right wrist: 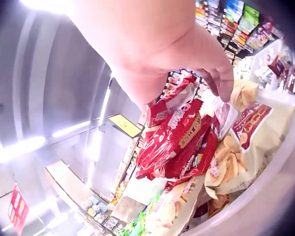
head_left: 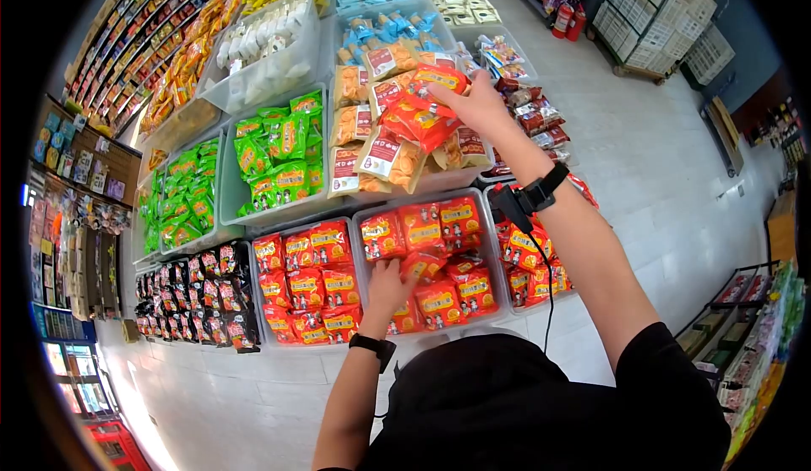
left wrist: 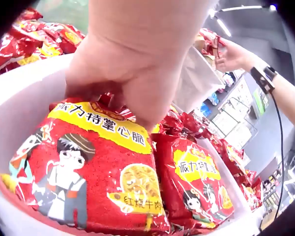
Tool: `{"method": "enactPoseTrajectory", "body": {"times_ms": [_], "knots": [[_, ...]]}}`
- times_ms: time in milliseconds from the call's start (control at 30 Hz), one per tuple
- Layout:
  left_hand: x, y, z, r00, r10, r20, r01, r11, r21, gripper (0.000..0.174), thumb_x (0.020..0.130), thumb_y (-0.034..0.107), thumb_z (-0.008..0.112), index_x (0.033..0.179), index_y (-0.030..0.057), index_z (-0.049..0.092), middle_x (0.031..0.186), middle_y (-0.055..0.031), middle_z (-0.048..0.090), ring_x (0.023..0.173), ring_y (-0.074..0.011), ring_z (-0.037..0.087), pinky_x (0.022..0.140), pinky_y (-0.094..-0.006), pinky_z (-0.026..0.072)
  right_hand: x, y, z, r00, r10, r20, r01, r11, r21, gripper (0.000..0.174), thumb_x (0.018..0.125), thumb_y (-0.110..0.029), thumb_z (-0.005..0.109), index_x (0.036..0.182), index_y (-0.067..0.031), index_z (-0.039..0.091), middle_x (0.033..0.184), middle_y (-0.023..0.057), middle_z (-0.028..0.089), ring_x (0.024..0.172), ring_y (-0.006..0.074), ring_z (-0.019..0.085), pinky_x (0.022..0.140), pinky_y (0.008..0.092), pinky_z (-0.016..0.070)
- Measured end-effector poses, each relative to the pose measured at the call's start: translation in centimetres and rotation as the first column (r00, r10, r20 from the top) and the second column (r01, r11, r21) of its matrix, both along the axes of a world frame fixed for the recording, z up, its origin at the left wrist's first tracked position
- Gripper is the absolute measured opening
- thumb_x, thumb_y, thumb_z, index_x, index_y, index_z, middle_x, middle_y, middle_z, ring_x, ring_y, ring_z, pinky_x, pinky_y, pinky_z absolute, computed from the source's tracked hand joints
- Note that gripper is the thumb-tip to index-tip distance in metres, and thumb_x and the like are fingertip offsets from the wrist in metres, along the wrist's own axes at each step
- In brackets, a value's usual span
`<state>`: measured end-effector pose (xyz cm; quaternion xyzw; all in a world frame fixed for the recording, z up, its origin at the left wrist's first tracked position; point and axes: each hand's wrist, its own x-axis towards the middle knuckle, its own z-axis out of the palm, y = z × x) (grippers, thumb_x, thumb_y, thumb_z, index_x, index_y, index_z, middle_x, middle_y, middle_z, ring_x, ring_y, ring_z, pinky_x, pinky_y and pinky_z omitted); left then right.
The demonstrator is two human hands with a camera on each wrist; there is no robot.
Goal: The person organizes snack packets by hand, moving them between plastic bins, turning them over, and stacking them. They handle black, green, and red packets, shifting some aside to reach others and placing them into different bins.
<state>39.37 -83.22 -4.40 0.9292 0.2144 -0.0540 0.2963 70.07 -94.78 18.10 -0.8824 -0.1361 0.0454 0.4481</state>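
Observation:
My right hand [head_left: 481, 103] grips red snack bags [head_left: 420, 120] by their upper edge, over a bin of beige snack bags [head_left: 390, 160]. In the right wrist view the red bags [right wrist: 174, 142] hang below the fingers and overlap the beige ones. Lower down, my left hand [head_left: 390, 288] reaches into a clear bin [head_left: 500, 278] of red snack bags. A tilted red bag [head_left: 422, 265] is at its fingers. Seen from the left wrist, the hand [left wrist: 132, 73] pinches the top of a red bag [left wrist: 98, 172] with a yellow label; the fingertips are partly hidden.
To the left stand a bin of red bags [head_left: 308, 281], rows of black bags [head_left: 198, 294] and bins of green bags [head_left: 283, 150]. More red bags [head_left: 528, 247] lie at the right. A cable [head_left: 551, 302] hangs from the right wrist. Floor tiles [head_left: 583, 116] stretch beyond the bins.

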Motion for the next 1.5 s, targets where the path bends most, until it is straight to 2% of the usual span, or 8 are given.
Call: {"method": "enactPoseTrajectory", "body": {"times_ms": [200,367,600,767,1000,1233,1333,1500], "knots": [[0.7,0.1,0.3,0.997,0.041,-0.066,-0.049,0.992,-0.115,0.067,0.068,0.042,0.084,0.121,0.0098,0.058,0.125,-0.0244,0.052,0.118,-0.0415,0.051,0.098,-0.0499,0.045,-5.1,-5.1,-0.3,0.775,-0.009,0.632,-0.007,1.0,0.023,0.04,0.089,-0.03,0.07,0.111,0.0024,0.06,0.101,0.0235,0.069,0.089,0.0386,0.068,0.074,0.0413,0.0538],[0.9,-0.5,0.4,0.983,0.025,-0.182,-0.039,0.997,-0.071,0.065,0.067,0.042,0.084,0.119,0.0119,0.058,0.126,-0.0229,0.053,0.119,-0.0433,0.05,0.099,-0.0503,0.0439,-16.1,-9.4,-6.6,0.814,0.564,-0.14,-0.581,0.789,-0.199,0.027,0.089,-0.026,0.06,0.083,-0.0014,0.071,0.082,0.0215,0.069,0.077,0.041,0.067,0.071,0.0483,0.0539],[1.9,-0.9,0.0,0.954,-0.041,-0.298,0.024,0.998,-0.058,0.066,0.069,0.048,0.081,0.123,0.0137,0.065,0.133,-0.0187,0.055,0.128,-0.0416,0.045,0.103,-0.0509,0.0423,-16.3,-6.4,-19.8,0.751,0.37,-0.546,-0.652,0.542,-0.53,0.045,0.083,-0.043,0.069,0.097,0.0001,0.073,0.107,0.0192,0.071,0.1,0.0355,0.069,0.086,0.0439,0.055],[2.3,-0.7,0.0,0.988,-0.074,-0.136,0.059,0.992,-0.111,0.041,0.081,0.04,0.073,0.105,0.0062,0.073,0.099,-0.0235,0.07,0.096,-0.0389,0.068,0.085,-0.0462,0.0544,-14.5,-4.7,-22.9,0.554,0.35,-0.755,-0.824,0.361,-0.438,0.055,0.076,-0.041,0.07,0.114,-0.0009,0.07,0.117,0.0199,0.069,0.108,0.0332,0.067,0.089,0.0399,0.055],[1.3,-1.2,10.2,0.994,0.076,0.075,-0.047,0.943,-0.329,0.042,0.073,0.019,0.083,0.11,0.0042,0.07,0.098,-0.0167,0.074,0.093,-0.0299,0.071,0.083,-0.0395,0.0547,-14.2,-5.4,-13.7,0.702,0.302,-0.644,-0.704,0.432,-0.564,0.052,0.078,-0.038,0.066,0.115,-0.002,0.07,0.12,0.0188,0.068,0.111,0.0326,0.067,0.092,0.0417,0.0541],[3.4,4.9,22.8,0.827,0.538,0.165,-0.031,0.336,-0.941,0.047,0.095,0.012,0.066,0.137,0.0079,0.046,0.129,-0.0107,0.061,0.113,-0.0263,0.065,0.078,-0.0412,0.0634,-10.0,-9.3,1.7,0.522,0.754,-0.399,-0.713,0.643,0.281,0.055,0.092,-0.024,0.07,0.139,-0.0067,0.048,0.107,0.009,0.065,0.091,0.0146,0.062,0.079,0.0336,0.0524],[8.2,8.0,23.3,0.775,0.599,0.202,-0.041,0.366,-0.93,0.039,0.096,0.022,0.066,0.13,0.0082,0.053,0.12,-0.0081,0.065,0.101,-0.0239,0.067,0.065,-0.0385,0.0605,-10.1,-8.0,1.7,0.689,0.72,-0.081,-0.618,0.643,0.452,0.057,0.093,-0.021,0.068,0.141,-0.0018,0.044,0.115,0.0108,0.064,0.102,0.0146,0.061,0.087,0.0324,0.0505],[14.5,10.9,21.2,0.829,0.559,0.013,-0.227,0.358,-0.906,0.041,0.093,0.034,0.067,0.124,0.0086,0.059,0.114,-0.0036,0.066,0.091,-0.0176,0.065,0.067,-0.0362,0.0547,-11.8,-8.7,2.5,0.609,0.707,-0.358,-0.359,0.649,0.67,0.056,0.093,-0.015,0.064,0.144,-0.003,0.043,0.118,0.0087,0.062,0.099,0.0134,0.06,0.086,0.0304,0.0504]]}}
